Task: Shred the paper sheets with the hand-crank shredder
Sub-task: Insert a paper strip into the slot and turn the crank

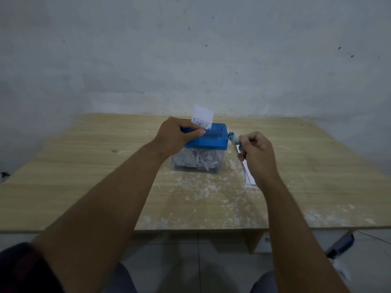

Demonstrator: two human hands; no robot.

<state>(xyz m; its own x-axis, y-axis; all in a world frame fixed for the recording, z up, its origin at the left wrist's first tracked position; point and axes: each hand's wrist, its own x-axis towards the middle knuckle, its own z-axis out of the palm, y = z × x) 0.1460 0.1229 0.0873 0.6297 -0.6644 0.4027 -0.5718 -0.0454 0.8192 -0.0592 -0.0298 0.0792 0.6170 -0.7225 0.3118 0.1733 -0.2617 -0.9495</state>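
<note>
A small hand-crank shredder with a blue lid [213,138] stands mid-table on a clear bin [196,162] full of white paper strips. A printed paper sheet [202,117] sticks upright out of the lid's slot. My left hand [176,133] grips the lid's left end, thumb lying along the front edge near the sheet. My right hand [257,151] is curled round the blurred crank handle [234,140] at the shredder's right side. Another paper sheet [249,178] lies flat on the table, partly hidden under my right wrist.
The wooden table [84,176] is dusted with white paper crumbs in front of the shredder. A grey wall stands close behind it. A blue object [343,244] lies on the tiled floor at the lower right, below the table's front edge.
</note>
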